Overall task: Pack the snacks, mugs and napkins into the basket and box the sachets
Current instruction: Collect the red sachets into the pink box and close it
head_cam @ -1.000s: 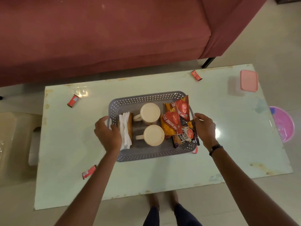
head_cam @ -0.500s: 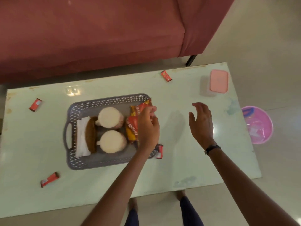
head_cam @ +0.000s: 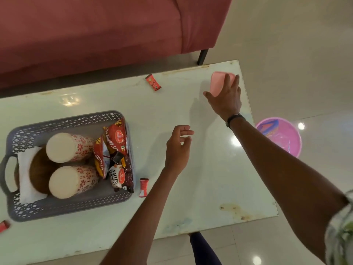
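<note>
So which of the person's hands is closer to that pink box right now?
Right. The right hand is on the pink box, fingers spread over its lid; the left hand hangs open above the table, well short of it.

1. The room is moderately dim and warm-toned; the light comes from overhead lamps, seen as small white spots mirrored on the glossy floor (head_cam: 301,126) at the right and near edge.
2. A soft, smeared glare patch sits on the pale table (head_cam: 200,188) at the far left, and a brighter spot beside the right forearm.
3. The right hand (head_cam: 226,98) casts a faint shadow to its left on the tabletop; the left hand (head_cam: 177,148) does likewise.
4. Wide-angle bending curves the table's edges, and the near right corner is blurred.
</note>
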{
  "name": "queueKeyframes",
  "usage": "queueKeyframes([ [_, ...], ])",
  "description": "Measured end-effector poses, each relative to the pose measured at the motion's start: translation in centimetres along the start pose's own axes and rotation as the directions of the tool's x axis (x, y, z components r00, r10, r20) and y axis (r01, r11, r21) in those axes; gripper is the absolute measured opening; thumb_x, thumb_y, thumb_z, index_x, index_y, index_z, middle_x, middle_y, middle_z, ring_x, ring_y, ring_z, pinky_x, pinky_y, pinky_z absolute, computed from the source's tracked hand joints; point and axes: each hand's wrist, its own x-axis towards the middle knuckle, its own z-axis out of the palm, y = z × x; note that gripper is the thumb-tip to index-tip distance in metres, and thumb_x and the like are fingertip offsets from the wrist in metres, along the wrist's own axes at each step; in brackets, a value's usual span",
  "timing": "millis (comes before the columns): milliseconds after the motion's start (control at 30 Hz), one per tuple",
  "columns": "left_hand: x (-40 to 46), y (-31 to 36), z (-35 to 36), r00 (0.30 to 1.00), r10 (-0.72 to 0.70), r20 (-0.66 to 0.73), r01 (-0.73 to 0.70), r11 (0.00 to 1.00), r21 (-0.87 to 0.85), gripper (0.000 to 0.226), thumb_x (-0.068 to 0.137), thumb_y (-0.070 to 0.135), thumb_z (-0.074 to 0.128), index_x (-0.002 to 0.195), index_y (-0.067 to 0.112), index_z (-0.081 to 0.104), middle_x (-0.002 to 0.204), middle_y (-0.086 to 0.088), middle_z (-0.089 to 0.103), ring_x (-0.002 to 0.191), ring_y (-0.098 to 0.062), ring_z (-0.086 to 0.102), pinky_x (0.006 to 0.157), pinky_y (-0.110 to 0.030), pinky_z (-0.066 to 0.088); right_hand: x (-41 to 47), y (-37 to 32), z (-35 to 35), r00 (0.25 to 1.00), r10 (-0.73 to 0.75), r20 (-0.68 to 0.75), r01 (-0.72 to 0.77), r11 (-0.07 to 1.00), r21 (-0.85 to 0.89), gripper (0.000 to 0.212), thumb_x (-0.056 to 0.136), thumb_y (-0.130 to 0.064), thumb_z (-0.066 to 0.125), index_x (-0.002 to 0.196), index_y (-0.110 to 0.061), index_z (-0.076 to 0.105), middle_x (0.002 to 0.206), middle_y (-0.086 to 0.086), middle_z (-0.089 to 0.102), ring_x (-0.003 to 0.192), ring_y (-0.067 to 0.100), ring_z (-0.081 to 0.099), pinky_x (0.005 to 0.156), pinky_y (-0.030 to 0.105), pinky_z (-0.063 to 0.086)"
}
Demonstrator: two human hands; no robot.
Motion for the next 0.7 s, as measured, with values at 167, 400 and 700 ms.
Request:
queueKeyframes([
  [167, -0.1, -0.8, -0.3, 0.995, -0.1, -0.013, 0.099, 0.993, -0.059, 0.025, 0.089, 0.005, 0.049, 0.11, 0.016, 0.054, 0.104, 0.005, 0.067, 0.095, -0.021, 0.063, 0.083, -0.034, 0.05, -2.5, 1.1, 0.9, 0.999, -0.047, -0.018, 0.047, 0.999, -0.006, 0.078, 0.079, -0.035, 0.064, 0.143, -0.011, 0.026, 0.149, 0.016, 0.025, 0.124, 0.036, 0.04, 0.089, 0.042, 0.048],
  [400, -1.9, -2.1, 0.1, 0.924, -0.377, 0.065, 0.377, 0.869, -0.32, 0.022, 0.094, 0.019, 0.049, 0.115, 0.015, 0.052, 0.114, -0.004, 0.063, 0.097, -0.018, 0.063, 0.084, -0.028, 0.05, -14.5, 3.3, 1.9, 0.976, -0.195, 0.098, 0.194, 0.981, 0.02, 0.083, 0.078, -0.037, 0.069, 0.144, -0.013, 0.026, 0.149, 0.017, 0.026, 0.129, 0.035, 0.041, 0.086, 0.04, 0.055],
  [700, -5.6, -4.2, -0.4, 0.85, -0.391, 0.352, 0.525, 0.677, -0.516, 0.051, 0.093, 0.055, 0.033, 0.127, 0.023, 0.055, 0.126, -0.003, 0.062, 0.117, -0.019, 0.058, 0.099, -0.036, 0.046, -23.1, 0.9, 0.3, 0.969, -0.06, 0.241, -0.017, 0.951, 0.309, 0.077, 0.082, -0.044, 0.065, 0.145, -0.025, 0.026, 0.15, 0.006, 0.024, 0.123, 0.027, 0.048, 0.086, 0.031, 0.051],
])
